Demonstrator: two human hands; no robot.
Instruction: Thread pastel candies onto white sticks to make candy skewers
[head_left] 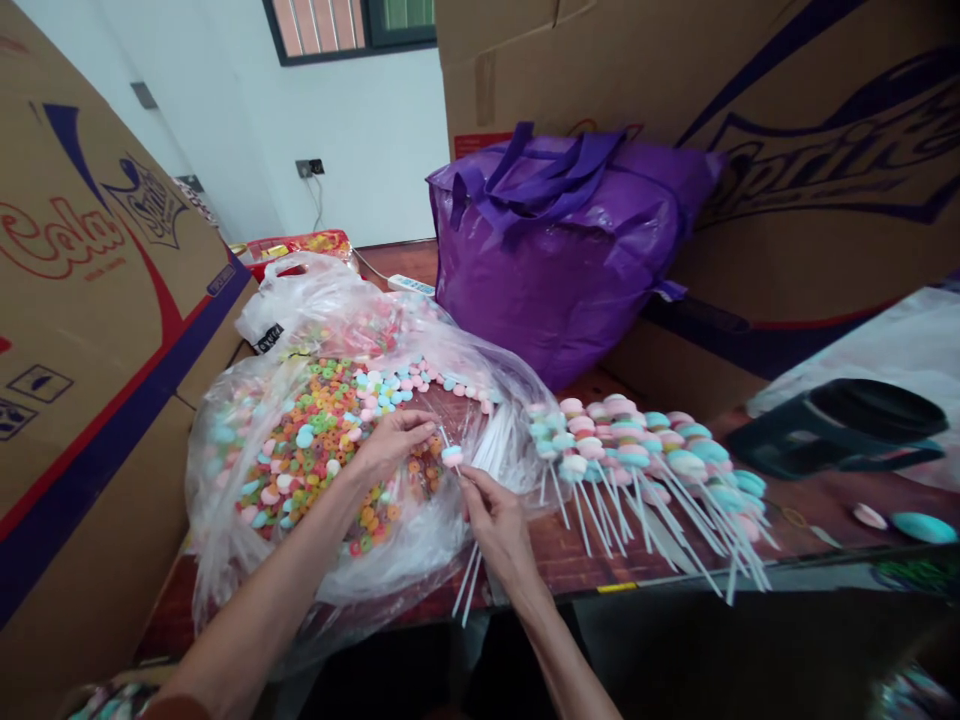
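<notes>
My right hand (491,515) pinches a thin white stick from below, and a small pink, white and blue candy (452,456) is threaded on it. My left hand (394,440) is closed in a pinch beside the stick's upper end; what its fingertips hold, if anything, is too small to make out. Beneath both hands spreads a clear plastic bag (442,520), with ring-shaped candies (322,410) and pastel button-like candies (386,385) lying on it. A bundle of white sticks (495,440) is just beyond my right hand.
Several candy-topped sticks (630,455) are piled to the right, some overhanging the table edge. Farther right stand a dark mug (832,435) and a turquoise oval piece (924,527). Behind are a purple bag (540,270) and a large carton (787,130); another carton (97,270) flanks the left.
</notes>
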